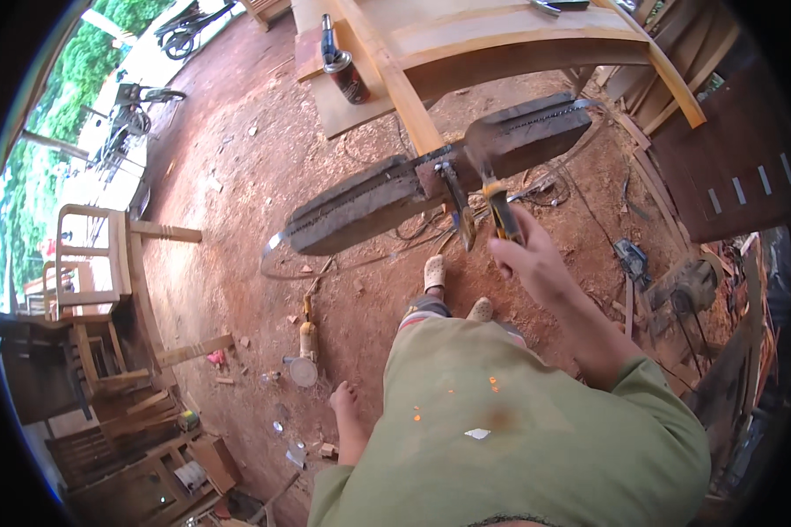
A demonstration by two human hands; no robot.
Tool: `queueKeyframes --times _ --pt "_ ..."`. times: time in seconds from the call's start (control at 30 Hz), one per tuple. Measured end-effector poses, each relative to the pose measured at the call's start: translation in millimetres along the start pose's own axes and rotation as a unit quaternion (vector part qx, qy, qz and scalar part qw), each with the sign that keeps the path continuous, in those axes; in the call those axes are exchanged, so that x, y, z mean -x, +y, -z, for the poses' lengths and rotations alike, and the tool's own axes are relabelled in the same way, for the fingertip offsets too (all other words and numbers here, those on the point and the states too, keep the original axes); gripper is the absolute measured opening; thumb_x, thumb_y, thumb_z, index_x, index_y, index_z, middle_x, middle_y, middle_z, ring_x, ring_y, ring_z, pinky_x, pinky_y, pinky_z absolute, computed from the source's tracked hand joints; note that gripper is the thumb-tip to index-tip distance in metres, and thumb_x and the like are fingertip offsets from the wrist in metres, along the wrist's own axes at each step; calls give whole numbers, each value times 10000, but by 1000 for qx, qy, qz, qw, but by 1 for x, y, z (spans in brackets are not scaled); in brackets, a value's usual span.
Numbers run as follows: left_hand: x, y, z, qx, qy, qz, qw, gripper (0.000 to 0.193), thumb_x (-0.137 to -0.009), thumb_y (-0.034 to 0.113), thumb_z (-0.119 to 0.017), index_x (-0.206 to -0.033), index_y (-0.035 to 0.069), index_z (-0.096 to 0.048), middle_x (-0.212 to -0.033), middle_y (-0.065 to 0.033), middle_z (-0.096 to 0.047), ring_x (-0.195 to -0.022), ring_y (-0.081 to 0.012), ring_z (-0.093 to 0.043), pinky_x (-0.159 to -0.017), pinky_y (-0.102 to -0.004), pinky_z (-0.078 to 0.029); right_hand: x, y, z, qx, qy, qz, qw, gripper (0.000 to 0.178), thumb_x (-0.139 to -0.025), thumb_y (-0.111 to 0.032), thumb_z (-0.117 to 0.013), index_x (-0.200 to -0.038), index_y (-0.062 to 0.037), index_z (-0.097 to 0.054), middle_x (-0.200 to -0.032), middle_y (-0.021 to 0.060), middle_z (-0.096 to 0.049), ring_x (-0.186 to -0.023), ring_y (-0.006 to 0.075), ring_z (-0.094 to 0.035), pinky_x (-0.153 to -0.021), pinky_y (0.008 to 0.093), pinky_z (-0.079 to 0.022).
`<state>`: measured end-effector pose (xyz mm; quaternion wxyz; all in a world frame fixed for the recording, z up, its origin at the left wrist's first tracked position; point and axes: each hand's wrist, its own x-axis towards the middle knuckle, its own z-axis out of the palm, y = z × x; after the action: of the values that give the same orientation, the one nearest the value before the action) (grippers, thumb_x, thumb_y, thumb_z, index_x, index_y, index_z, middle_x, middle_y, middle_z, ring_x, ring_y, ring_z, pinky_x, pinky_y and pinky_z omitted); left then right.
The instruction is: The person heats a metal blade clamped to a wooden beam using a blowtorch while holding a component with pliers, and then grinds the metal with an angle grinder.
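Note:
My right hand [536,255] grips a hand tool by its yellow-and-black handle [504,213]; its metal head is blurred by motion, so I cannot tell its kind. That head is in front of a long dark wooden clamp [360,224] with a toothed band-saw blade [330,218] along it. The blade's thin loop curves out past both ends of the clamp. A metal screw fitting [453,189] stands at the clamp's middle. Low at my left side, my left hand [344,400] hangs with fingers loosely curled, nothing visible in them.
A wooden workbench [510,44] carries a torch on a gas can [350,79]. An angle grinder [306,356] lies on the dirt floor. Cables trail below the clamp. A blue power tool [631,261] sits at right; wooden chairs [88,263] stand left.

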<state>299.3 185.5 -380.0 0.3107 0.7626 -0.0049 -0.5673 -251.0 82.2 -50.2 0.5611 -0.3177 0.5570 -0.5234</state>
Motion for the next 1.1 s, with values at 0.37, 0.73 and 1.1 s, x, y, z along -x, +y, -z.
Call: queueKeyframes --times 0.37,0.73,1.1 --pt "-2 -19 18 -342 131 -79 927 560 -798 333 -719 -1126 -116 -656 -1092 -279 -691 -1000 -336 -693 -794 -437 -544 -18 4 -20 72 -34 69 994 578 -952 -123 -571 -1494 -63 -380 -826 -15 -514 -530 30 -423 -425 205 -337" --pt "-18 55 -52 -338 123 -122 925 657 -815 380 -723 -1216 -133 -631 -1257 -317 -640 -1241 -370 -607 -999 -405 -490 -9 -12 -57 -32 114 -19 993 522 -1025 -214 -536 -1515 -131 -377 -843 11 -525 -485 22 -400 -383 188 -324" --pt "-72 93 -89 -199 -50 -64 977 234 -866 200 -708 -812 80 -514 -677 -15 -531 -520 -141 -505 -402 -316 -365 -15 -39 -55 444 163 -16 881 681 -945 -189 -625 -1556 -64 -352 -1049 143 -674 -862 169 -610 -862 302 -504"
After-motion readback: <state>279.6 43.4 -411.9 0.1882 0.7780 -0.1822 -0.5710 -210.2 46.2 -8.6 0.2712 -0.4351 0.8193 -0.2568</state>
